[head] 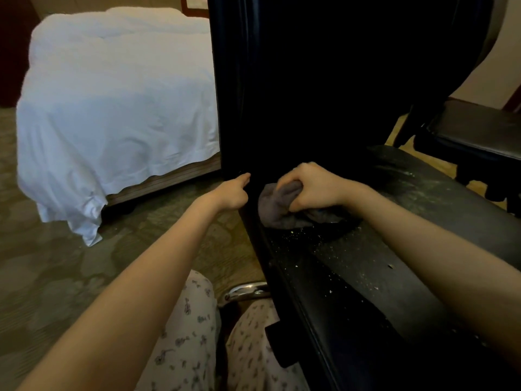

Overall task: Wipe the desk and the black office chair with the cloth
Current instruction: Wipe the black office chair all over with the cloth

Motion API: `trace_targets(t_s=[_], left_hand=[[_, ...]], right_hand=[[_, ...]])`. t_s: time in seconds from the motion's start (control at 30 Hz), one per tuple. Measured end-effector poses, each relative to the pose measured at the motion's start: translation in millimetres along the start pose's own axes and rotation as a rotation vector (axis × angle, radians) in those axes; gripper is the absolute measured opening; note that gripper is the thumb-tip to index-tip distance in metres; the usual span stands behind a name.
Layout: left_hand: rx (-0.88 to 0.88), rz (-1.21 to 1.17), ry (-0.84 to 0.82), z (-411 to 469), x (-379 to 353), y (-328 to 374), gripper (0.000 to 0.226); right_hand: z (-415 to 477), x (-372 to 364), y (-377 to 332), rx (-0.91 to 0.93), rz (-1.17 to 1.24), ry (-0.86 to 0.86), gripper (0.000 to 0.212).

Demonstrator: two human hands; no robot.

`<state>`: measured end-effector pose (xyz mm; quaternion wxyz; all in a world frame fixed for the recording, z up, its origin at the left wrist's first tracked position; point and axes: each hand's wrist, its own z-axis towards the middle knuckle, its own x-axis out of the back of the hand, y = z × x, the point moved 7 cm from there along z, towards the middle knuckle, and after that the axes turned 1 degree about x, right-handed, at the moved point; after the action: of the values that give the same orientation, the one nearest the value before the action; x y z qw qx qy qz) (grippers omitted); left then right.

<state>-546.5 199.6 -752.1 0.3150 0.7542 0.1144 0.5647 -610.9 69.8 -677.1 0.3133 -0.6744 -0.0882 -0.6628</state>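
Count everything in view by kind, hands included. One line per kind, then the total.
Black leather office chair: 1
Crumpled grey cloth: 1
Bare hands: 2, the left hand gripping the chair's back edge, the right hand bunching the cloth on the seat
Bed with white bedding: 1
Total: 5

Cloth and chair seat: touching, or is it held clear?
Touching. In the head view the cloth, bunched in the right hand, lies with its lower edge flat on the dusty chair seat; no gap shows.
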Motion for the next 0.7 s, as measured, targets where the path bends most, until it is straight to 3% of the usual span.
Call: trace_targets(t_s=[0.07, 0.13, 0.33, 0.4, 0.5, 0.7], left_hand=[[-0.016, 0.056, 0.027, -1.7, 2.7, 0.8, 0.063], [-0.028, 0.080, 0.030, -0.7, 1.8, -2.3, 0.061], [0.021, 0.048, 0.034, -2.0, -0.6, -0.3, 0.058], [0.034, 0.005, 0.017, -5.2, -3.1, 0.1, 0.062], [0.054, -0.027, -0.025, -8.0, -7.3, -1.8, 0.066], [0.110, 0.047, -0.056, -11.7, -7.8, -0.5, 0.068]], right_hand=[[14.3, -5.7, -12.1, 0.012, -0.005, 0.149, 0.033], [20.4, -26.0, -24.1, 0.038, -0.052, 0.166, 0.031], [-11.3, -14.4, -18.9, 0.094, -0.071, -0.131, 0.024], [-17.7, -5.7, -13.9, 0.061, -0.094, -0.124, 0.027], [-13.3, -10.2, -36.2, 0.130, -0.089, 0.023, 0.028], [-17.4, -27.2, -61.1, 0.255, -0.148, -0.167, 0.019]])
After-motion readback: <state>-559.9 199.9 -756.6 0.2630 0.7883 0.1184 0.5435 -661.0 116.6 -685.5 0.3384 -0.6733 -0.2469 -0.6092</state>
